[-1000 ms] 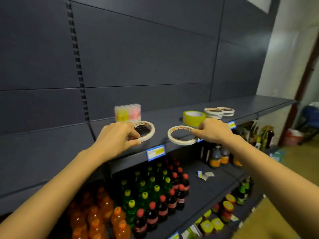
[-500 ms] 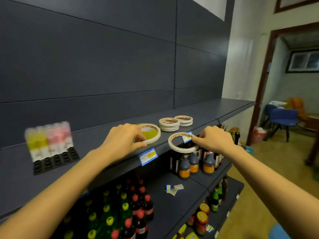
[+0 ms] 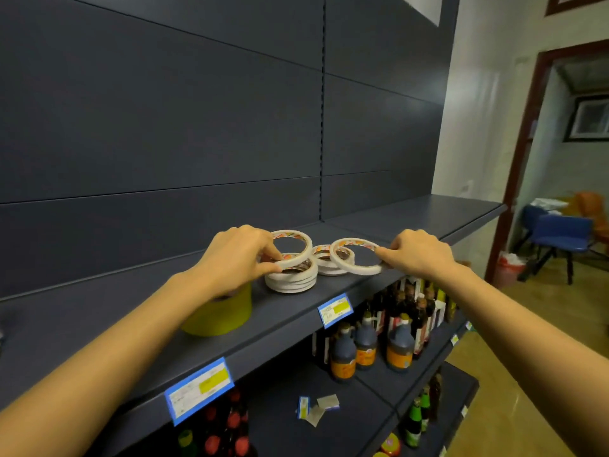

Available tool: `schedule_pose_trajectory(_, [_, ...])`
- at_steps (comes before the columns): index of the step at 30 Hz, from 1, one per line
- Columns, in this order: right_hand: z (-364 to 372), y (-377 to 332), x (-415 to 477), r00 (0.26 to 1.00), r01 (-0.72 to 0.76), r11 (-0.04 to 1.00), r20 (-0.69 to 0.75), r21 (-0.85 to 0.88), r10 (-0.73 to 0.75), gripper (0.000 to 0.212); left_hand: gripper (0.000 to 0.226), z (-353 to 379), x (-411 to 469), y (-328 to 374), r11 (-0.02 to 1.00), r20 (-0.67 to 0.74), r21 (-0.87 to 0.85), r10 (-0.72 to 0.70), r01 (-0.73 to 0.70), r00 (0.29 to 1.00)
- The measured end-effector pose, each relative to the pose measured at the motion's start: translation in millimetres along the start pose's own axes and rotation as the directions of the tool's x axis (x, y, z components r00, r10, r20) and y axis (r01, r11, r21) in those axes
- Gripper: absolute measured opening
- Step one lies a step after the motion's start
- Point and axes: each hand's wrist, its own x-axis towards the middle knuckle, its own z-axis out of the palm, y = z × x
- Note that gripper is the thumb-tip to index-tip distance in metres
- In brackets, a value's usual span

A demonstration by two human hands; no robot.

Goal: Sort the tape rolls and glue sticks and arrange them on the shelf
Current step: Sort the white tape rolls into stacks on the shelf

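Note:
My left hand (image 3: 237, 258) pinches a thin white tape roll (image 3: 301, 247) just above a stack of like rolls (image 3: 291, 280) on the dark shelf (image 3: 412, 219). My right hand (image 3: 417, 253) pinches a second white tape roll (image 3: 354, 263) by its right rim, held over a lower stack (image 3: 324, 263). A wide yellow tape roll (image 3: 219, 315) stands on the shelf under my left wrist, partly hidden by it. No glue sticks are in view.
Blue price tags (image 3: 199, 389) hang on the shelf's front edge. Dark sauce bottles (image 3: 367, 347) and soda bottles fill the lower shelves. To the right, a doorway opens onto blue chairs (image 3: 560, 232). The shelf runs bare to its right end.
Both hands carried their tape rolls rightward along the shelf to the two white stacks. The view turned right, so the pack of glue sticks left the frame.

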Motion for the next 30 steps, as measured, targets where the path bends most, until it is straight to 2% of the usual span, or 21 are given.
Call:
schedule_pose_trajectory(9, [48.7, -15.6, 82.6, 0.987, 0.148, 0.989, 0.058, 0.027, -0.15, 0.054, 0.024, 23.8, 23.4, -6.4, 0.994, 0.048, 0.03, -0.102, 0.1, 0.994])
schedule_pose_trajectory(15, [64.9, -10.6, 125.3, 0.923, 0.321, 0.946, 0.238, -0.035, -0.304, 0.055, 0.023, 32.4, 38.8, 6.6, 0.982, 0.026, 0.045, -0.184, 0.182, 0.983])
schedule_pose_trajectory(22, [47.8, 0.2, 167.1, 0.886, 0.444, 0.891, 0.102, 0.09, -0.452, 0.056, 0.022, 50.6, 82.8, 38.3, 0.969, 0.036, 0.091, -0.234, 0.23, 0.971])
schedule_pose_trajectory(25, [47.6, 3.1, 175.1, 0.861, 0.489, 0.862, 0.088, 0.136, -0.502, 0.047, 0.023, 64.9, 98.3, 50.9, 0.963, 0.047, 0.082, -0.262, 0.257, 0.964])
schedule_pose_trajectory(30, [51.3, 1.9, 180.6, 0.82, 0.543, 0.814, 0.079, 0.205, -0.567, 0.05, 0.028, 77.4, 109.4, 66.2, 0.953, 0.097, 0.102, -0.296, 0.286, 0.95])
